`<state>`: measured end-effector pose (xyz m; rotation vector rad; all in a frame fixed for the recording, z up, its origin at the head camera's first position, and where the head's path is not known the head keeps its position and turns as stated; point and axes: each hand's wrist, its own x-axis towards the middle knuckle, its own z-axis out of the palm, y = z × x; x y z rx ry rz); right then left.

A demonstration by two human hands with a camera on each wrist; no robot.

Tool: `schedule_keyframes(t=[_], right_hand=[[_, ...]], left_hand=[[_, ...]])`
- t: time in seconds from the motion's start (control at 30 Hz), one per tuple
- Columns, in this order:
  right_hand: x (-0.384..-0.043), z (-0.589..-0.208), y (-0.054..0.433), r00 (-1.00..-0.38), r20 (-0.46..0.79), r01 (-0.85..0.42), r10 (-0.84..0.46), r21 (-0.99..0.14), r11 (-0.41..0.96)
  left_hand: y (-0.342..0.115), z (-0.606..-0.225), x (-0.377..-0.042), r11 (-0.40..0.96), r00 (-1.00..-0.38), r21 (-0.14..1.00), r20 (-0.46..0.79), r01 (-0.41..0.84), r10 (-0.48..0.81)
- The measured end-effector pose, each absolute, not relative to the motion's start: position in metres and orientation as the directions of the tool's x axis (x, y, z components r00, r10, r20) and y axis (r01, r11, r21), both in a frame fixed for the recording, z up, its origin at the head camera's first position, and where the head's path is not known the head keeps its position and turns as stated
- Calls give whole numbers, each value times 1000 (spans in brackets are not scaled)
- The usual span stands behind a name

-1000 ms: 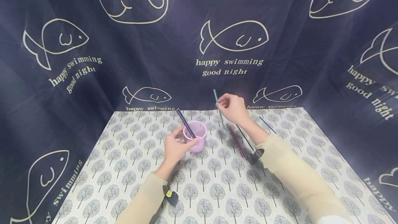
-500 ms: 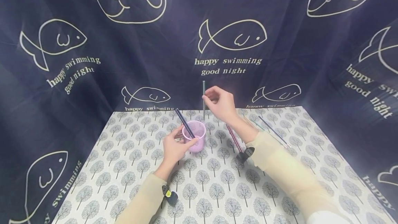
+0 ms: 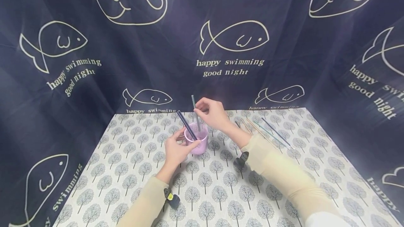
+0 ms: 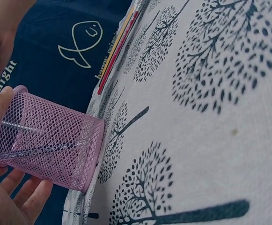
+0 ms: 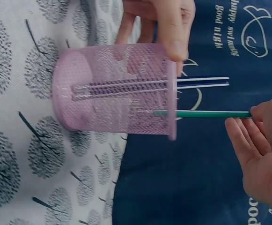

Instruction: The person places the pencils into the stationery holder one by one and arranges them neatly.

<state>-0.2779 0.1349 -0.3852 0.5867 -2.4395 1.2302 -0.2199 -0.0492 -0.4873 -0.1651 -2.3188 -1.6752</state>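
Observation:
A pink mesh pen holder [image 3: 200, 148] stands upright on the cloth. My left hand [image 3: 176, 148] grips its side, the thumb near the rim. Inside it lean dark blue pencils [image 5: 201, 83], their upper ends sticking out past the rim. My right hand [image 3: 213, 113] pinches a green pencil [image 5: 210, 114] near its upper end, above the holder. The pencil's pale lower end is inside the mesh, beside the blue ones. Whether that end touches the bottom, I cannot tell.
Right of the holder lie several loose pencils, among them a blue one [image 3: 274, 130] and an orange one [image 3: 260, 132]; my right forearm covers some. A red pencil [image 4: 119, 51] shows in the left wrist view. A dark curtain [image 3: 233, 2] hangs behind the table.
My right hand has carried the green pencil leftward from above the loose pencils, then lowered its end into the holder. My left hand has kept its grip on the holder.

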Motion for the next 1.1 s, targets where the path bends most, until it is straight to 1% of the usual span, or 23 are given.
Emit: schedule_keyframes(t=[0.3,0.57,0.77,1.1], right_hand=[[-280,-402,124,-866,407,-494,-289,-616,614],[-284,-409,118,-857,397,-508,-329,-538,673],[-285,-411,114,-854,387,-513,-347,-525,679],[-284,-414,109,-868,350,-495,-353,-537,683]], left_hand=[[-50,-488,-220,333,-947,902,313,275,-68],[-50,-489,-221,351,-940,890,335,292,-67],[-49,-489,-221,333,-939,894,337,298,-63],[-49,-487,-221,335,-942,896,329,292,-60]])
